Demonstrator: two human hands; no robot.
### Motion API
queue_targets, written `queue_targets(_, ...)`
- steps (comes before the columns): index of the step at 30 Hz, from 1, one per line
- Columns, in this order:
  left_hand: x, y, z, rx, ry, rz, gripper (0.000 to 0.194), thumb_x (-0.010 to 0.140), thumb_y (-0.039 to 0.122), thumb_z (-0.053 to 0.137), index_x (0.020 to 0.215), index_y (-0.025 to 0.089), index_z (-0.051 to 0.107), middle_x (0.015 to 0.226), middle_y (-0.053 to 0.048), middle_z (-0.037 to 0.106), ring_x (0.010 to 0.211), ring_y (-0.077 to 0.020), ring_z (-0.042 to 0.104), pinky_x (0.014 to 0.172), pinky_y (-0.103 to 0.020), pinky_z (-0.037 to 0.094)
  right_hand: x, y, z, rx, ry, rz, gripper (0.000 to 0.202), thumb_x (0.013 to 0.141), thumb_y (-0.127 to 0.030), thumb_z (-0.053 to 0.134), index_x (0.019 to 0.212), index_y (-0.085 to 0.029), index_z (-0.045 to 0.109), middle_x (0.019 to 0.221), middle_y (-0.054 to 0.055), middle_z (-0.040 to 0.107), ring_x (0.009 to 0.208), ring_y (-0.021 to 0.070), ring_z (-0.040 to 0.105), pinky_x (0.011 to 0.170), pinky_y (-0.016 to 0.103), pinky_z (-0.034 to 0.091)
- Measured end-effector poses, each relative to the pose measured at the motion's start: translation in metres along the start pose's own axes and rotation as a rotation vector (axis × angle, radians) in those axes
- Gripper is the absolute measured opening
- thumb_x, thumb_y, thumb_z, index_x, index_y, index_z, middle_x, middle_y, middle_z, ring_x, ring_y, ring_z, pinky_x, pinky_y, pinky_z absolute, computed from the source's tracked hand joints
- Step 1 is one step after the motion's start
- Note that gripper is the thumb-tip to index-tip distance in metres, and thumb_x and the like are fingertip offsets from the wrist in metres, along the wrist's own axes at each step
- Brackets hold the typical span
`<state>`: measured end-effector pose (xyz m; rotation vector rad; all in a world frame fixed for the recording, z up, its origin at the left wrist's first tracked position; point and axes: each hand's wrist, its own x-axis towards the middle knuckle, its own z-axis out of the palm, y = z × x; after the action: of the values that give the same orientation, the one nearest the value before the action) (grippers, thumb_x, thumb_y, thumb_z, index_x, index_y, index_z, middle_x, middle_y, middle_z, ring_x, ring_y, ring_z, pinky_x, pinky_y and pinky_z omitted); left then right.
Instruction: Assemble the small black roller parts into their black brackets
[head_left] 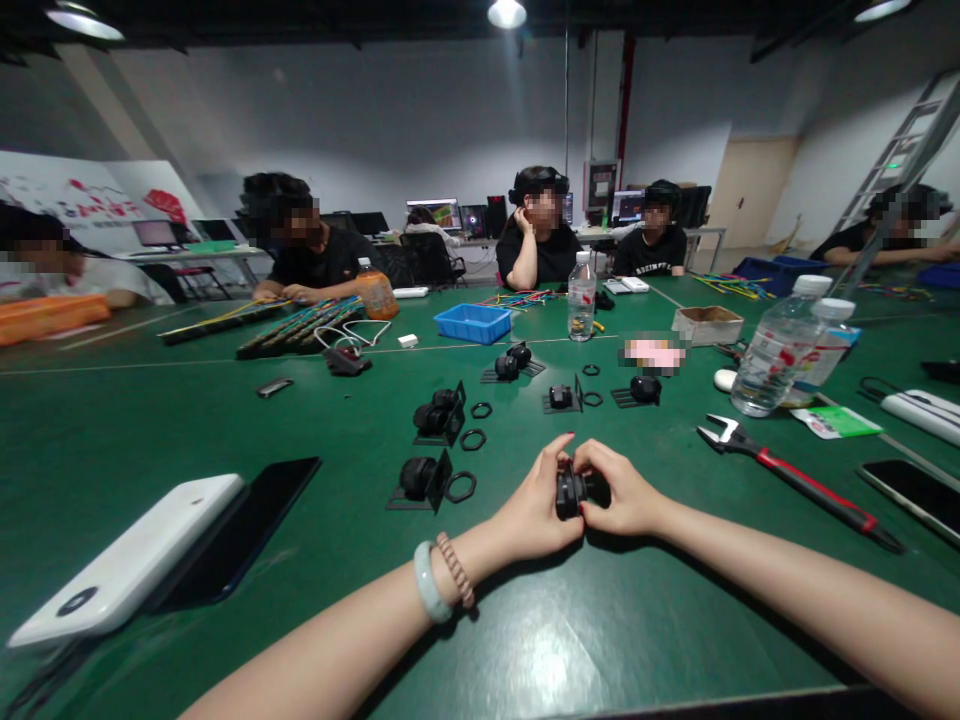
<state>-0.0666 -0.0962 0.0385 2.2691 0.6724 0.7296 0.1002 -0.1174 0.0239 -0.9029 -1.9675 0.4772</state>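
Observation:
Between my two hands, low over the green table (315, 540), is a black ribbed fitting (570, 492). My left hand (536, 505) is closed on its left side, thumb and fingers around it. The fingers of my right hand (619, 490) curl round its right side. Beyond and left of my hands stand black fittings on slotted brackets (420, 480), with black hex rings (460, 487) beside them. Several more fittings on brackets (561, 397) sit farther back, some with rings (592, 399) nearby.
An adjustable wrench (806, 480) lies at right, near water bottles (776, 345) and a phone (915, 497). At left are a white power bank (127, 560) and a dark phone (247, 530). A blue tray (473, 323) stands farther back. Several people sit around the table.

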Motion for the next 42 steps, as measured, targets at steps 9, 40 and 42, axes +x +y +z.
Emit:
queue_targets(9, 0.0013, 0.0001, -0.0013, 0.007, 0.013, -0.004, 0.084, 0.06, 0.011, 0.057, 0.13, 0.019, 0.01, 0.113, -0.01, 0.04, 0.104, -0.0221, 0.044, 0.091, -0.043, 0.036, 0.004, 0.0007, 0.0002, -0.008, -0.003, 0.025, 0.03, 0.055, -0.012, 0.054, 0.082, -0.02, 0.043, 0.083, 0.002, 0.049, 0.075, 0.0174, 0.047, 0.066, 0.03, 0.043)
queue_targets(40, 0.0011, -0.0008, -0.0035, -0.083, 0.081, -0.112, 0.094, 0.054, 0.012, 0.065, 0.128, 0.023, 0.01, 0.107, -0.006, 0.045, 0.09, -0.0172, 0.053, 0.081, -0.036, 0.044, 0.0038, 0.0014, -0.0022, -0.048, -0.026, -0.004, 0.03, 0.056, -0.013, 0.056, 0.083, -0.02, 0.044, 0.084, 0.003, 0.05, 0.076, 0.0176, 0.048, 0.068, 0.031, 0.043)
queue_targets(42, 0.0006, -0.0021, -0.0035, -0.078, 0.069, -0.105, 0.094, 0.054, 0.013, 0.065, 0.129, 0.023, 0.009, 0.109, -0.007, 0.044, 0.093, -0.0181, 0.052, 0.082, -0.037, 0.043, 0.0039, 0.0016, -0.0022, -0.048, -0.027, -0.004, 0.03, 0.056, -0.013, 0.056, 0.082, -0.02, 0.043, 0.085, 0.003, 0.05, 0.076, 0.0177, 0.048, 0.068, 0.031, 0.043)
